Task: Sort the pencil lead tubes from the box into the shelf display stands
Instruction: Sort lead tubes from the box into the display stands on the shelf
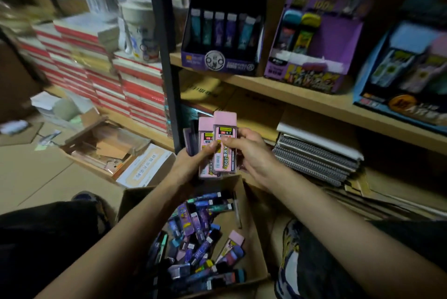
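We look down at a person crouched before a wooden shelf point(302, 99). Between the knees sits an open brown cardboard box point(254, 231), its floor covered with a loose heap of small purple, blue and black lead tubes point(193, 238), with one pink-capped tube among them.

Above the box, both hands hold up a few flat pink plastic pencil lead tubes point(226, 121), upright and fanned one over another. A darker tube point(188, 139) is tucked behind on the left. The left hand point(188, 165) grips the bundle from below, thumb curled across the front. The right hand point(254, 153) pinches the front tube between thumb and fingers, as if to peel it off.

On the shelf are three cardboard display stands: a dark purple one point(217, 63) holding a row of tubes, a lighter purple one point(314, 73) holding two, and a blue one point(399, 105) at far right.

We judge two risks. The fan is held only at its lower half, so pulling one tube free could loosen the others and drop them back into the heap. The pink tubes plainly match none of the stands, and the dim, blurred labels could send them into the wrong one.
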Tool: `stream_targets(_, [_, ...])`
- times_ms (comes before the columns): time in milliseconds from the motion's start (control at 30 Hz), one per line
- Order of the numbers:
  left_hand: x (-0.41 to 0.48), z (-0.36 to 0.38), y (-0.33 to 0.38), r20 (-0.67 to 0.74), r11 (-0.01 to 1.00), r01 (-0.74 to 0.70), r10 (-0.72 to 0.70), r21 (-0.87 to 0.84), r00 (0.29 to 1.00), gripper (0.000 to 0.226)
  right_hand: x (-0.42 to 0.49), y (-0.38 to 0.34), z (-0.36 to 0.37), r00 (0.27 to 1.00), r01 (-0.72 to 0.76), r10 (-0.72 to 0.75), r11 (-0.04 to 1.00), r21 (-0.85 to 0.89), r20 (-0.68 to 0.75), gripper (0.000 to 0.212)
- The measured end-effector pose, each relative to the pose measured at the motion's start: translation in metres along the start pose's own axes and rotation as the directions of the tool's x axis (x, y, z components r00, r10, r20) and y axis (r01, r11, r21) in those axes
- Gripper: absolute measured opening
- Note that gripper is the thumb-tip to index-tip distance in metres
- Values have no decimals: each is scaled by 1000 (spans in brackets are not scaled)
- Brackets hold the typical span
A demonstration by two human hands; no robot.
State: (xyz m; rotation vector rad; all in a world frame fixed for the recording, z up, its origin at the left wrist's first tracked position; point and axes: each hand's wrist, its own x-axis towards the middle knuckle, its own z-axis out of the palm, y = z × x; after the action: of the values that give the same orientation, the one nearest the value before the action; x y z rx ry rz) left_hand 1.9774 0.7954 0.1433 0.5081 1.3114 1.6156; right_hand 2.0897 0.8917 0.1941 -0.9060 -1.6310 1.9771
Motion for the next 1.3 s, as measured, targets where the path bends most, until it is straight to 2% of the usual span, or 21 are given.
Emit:
stream_targets(167, [-4, 40, 44, 96, 996, -91, 88, 24, 992, 33, -14, -62, -26, 989, 124, -129, 990, -69, -70, 11])
stream_targets(267, [-4, 70, 65, 144, 992, -125, 123, 6, 982, 33, -26, -89, -47, 973, 207, -215, 974, -89, -87, 10])
stream_targets(400, [3, 118, 84, 175, 977, -207, 211, -43, 962, 36, -48, -122, -87, 918, 305, -331, 941, -143, -219, 10])
stream_targets(533, [16, 160, 96, 217, 960, -280, 273, 4, 937, 31, -73, -154, -143, 825, 395, -443, 896, -204, -351, 11])
stream_targets(700, [31, 190, 106, 252, 949, -311, 289, 52, 923, 37, -96, -183, -213, 679, 439, -540, 842, -314, -498, 16])
stream_targets(800, [37, 198, 109, 247, 938, -328, 293, 114, 924, 38, -96, -189, -246, 580, 418, -610, 792, -444, -541, 15])
stream_targets(900, [38, 201, 108, 246, 932, -334, 295, 138, 923, 35, -86, -181, -269, 524, 340, -638, 764, -548, -564, 6])
stream_targets(1000, [36, 201, 107, 253, 932, -332, 290, 147, 923, 31, -73, -167, -277, 529, 288, -655, 736, -612, -539, 9])
stream_targets(1133, [36, 198, 106, 259, 936, -325, 284, 133, 923, 30, -62, -152, -277, 539, 319, -678, 713, -624, -499, 12])
stream_targets(1300, [40, 188, 102, 251, 944, -314, 281, 102, 927, 39, -54, -150, -279, 589, 337, -641, 748, -571, -492, 11])
